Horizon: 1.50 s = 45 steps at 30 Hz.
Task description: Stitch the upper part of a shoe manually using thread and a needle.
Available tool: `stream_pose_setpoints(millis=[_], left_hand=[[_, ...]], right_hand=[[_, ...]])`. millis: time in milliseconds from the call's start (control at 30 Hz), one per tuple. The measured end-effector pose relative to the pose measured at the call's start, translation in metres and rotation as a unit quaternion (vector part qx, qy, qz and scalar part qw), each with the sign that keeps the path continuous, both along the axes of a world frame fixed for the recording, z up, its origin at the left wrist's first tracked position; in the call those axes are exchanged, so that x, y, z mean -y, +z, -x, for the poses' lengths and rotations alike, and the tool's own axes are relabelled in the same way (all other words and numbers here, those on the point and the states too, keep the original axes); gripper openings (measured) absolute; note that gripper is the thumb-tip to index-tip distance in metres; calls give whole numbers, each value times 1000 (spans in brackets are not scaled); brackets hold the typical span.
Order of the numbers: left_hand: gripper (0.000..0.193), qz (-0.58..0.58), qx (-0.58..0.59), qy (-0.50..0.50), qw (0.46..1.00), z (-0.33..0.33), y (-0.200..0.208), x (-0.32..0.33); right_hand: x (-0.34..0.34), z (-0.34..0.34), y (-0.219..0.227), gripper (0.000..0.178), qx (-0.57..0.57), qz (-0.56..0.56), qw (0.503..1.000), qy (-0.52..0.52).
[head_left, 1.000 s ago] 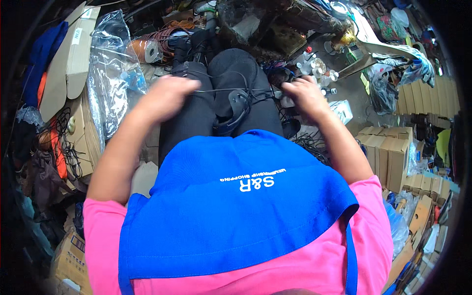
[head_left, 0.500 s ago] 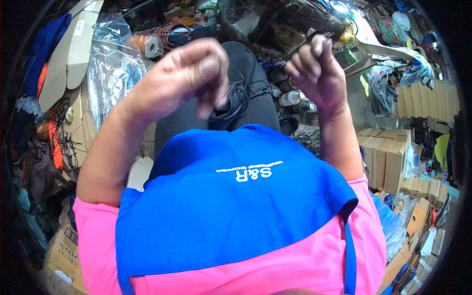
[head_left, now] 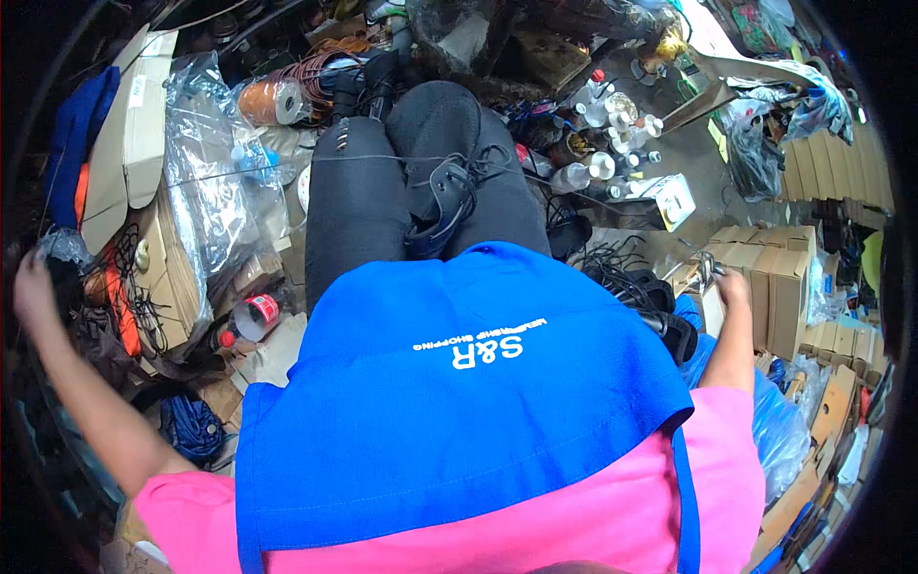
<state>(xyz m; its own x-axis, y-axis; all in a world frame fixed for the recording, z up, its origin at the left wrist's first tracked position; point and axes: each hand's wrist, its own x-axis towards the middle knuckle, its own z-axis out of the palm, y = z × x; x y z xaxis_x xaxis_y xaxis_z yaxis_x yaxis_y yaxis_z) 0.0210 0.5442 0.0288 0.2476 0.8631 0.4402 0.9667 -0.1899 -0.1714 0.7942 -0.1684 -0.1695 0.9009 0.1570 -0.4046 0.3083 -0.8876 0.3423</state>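
Observation:
A black shoe (head_left: 443, 203) with dark laces is wedged between my knees, its opening facing up. A thin dark thread (head_left: 373, 156) runs taut from the shoe out to both sides. My left hand (head_left: 34, 287) is flung out to the far left, smeared by motion. Its fingers look closed and the thread runs toward it, though its last stretch cannot be made out. My right hand (head_left: 734, 287) is stretched out to the right, beside some cardboard boxes. It is closed on the thread, with a small dark, shiny tangle at the fingertips.
Several plastic bottles (head_left: 602, 165) stand ahead on the right, near a white box (head_left: 673, 201). Stacked cardboard boxes (head_left: 755, 287) are by my right hand. On the left lie clear plastic sheeting (head_left: 215, 153), a thread spool (head_left: 277, 101) and a red-labelled bottle (head_left: 255, 316).
Both hands were raised near each other above the shoe; they have swung far apart, left hand outward left, right hand outward and down to the right. The thread now stretches across my knees.

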Motion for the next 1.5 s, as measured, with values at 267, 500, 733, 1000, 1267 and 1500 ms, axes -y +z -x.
stream_pose_setpoints(millis=[267, 500, 733, 1000, 1267, 1500], left_hand=[[52, 413, 231, -469, 745, -295, -144, 193], [22, 586, 222, -364, 689, -284, -168, 157], [27, 441, 389, -180, 789, -142, -149, 66], [44, 290, 213, -526, 771, -326, -122, 181], [37, 364, 84, -578, 725, -398, -144, 190], [28, 478, 55, -534, 695, -397, -161, 175]], right_hand=[[-291, 217, -1, 56, -453, -569, 672, 140], [-311, 228, 9, 29, -492, -457, 730, 125], [-228, 131, -6, 32, -366, -562, 735, -106], [-270, 148, -10, 32, -286, -507, 811, 63], [-350, 202, 11, 16, -404, -585, 684, 163], [-368, 209, 13, 10, -354, -559, 701, 264]])
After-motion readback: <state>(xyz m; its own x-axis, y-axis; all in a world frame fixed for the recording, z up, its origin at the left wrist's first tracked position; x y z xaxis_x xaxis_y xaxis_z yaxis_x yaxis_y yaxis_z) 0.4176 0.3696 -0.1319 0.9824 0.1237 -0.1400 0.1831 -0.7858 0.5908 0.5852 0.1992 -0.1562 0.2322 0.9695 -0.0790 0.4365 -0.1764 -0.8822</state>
